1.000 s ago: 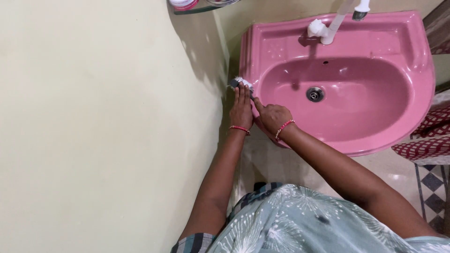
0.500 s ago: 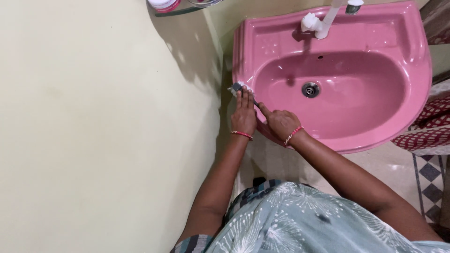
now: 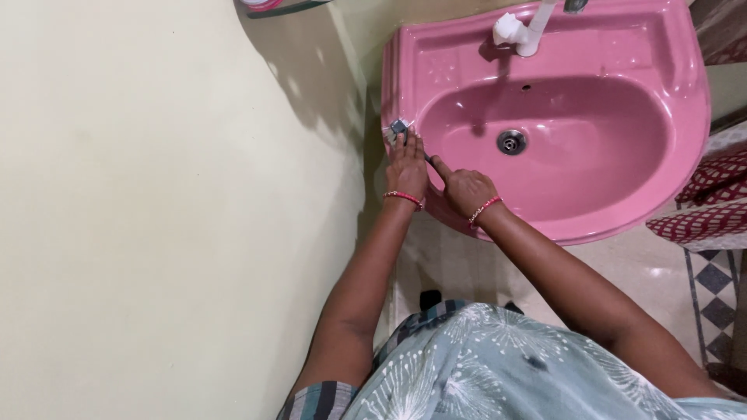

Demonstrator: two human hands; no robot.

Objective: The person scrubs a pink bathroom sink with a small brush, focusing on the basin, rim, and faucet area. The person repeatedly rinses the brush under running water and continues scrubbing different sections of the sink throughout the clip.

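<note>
Work in hand: scrubbing the left rim of a pink wall-mounted washbasin (image 3: 685,117) with a small brush (image 3: 398,129).
Left hand (image 3: 406,169): lay flat, fingers stretched forward and pressing down on the brush; it pinned the brush under the fingertips rather than wrapping around it, and whether the thumb gripped underneath could not be told.
Right hand (image 3: 465,189): rested on the basin's front-left rim just beside the left hand, index finger extended toward the brush's thin handle; whether it actually touched or held the handle could not be told, and it held nothing else.
Brush position: at the basin's outer left edge, close to the cream wall (image 3: 156,210), with pale bristles and a dark grey back showing past the fingertips.
Wrists: 1 red bangle on each.
Done, as judged: little could be confirmed; the bowl looked clean and glossy, with no foam or water visible, so the amount already scrubbed was unclear.
Left, as judged: the back ledge around the white tap (image 3: 523,29), the right rim and the area by the drain (image 3: 511,141) showed no sign of brushing under way, so most of the basin probably remained.
Surroundings: a red patterned cloth (image 3: 712,210) hung at the right, over a checked tile floor (image 3: 712,288).
</note>
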